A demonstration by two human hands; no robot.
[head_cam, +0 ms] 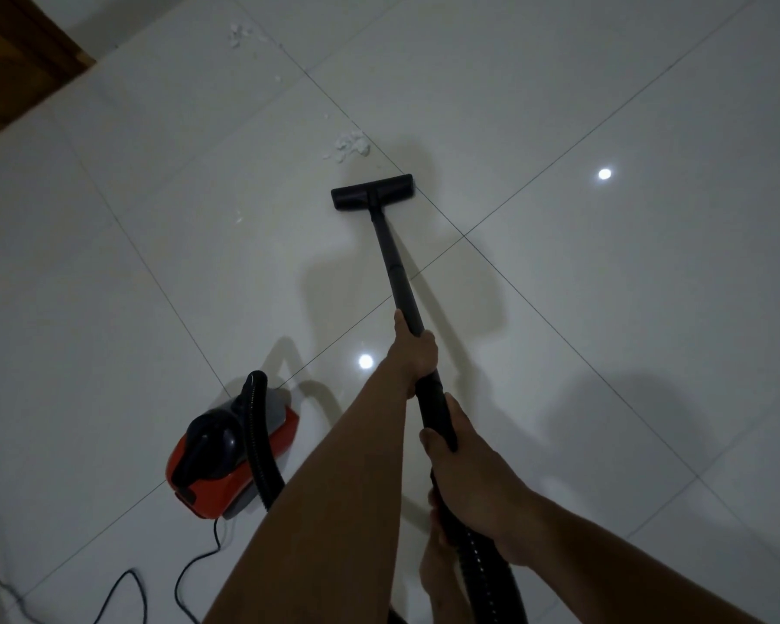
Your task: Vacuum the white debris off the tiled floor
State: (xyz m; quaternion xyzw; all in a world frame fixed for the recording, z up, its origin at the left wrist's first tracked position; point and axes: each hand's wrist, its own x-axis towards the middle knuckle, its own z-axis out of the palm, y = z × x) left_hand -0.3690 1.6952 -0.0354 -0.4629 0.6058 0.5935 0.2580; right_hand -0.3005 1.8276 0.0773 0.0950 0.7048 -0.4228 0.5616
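A black vacuum wand (390,258) runs from my hands down to a flat black floor nozzle (372,192) resting on the white tiled floor (604,286). My left hand (413,351) grips the wand higher up; my right hand (458,448) grips it lower, where the ribbed hose (482,565) begins. A clump of white debris (351,145) lies just beyond the nozzle, to its upper left. A second clump of debris (239,34) lies farther off, with small flecks scattered between them.
The red and black vacuum body (228,452) stands on the floor to my left, its hose (260,439) arching up from it. A black power cord (185,574) snakes along the bottom left. A brown wooden door or panel (14,60) fills the top-left corner.
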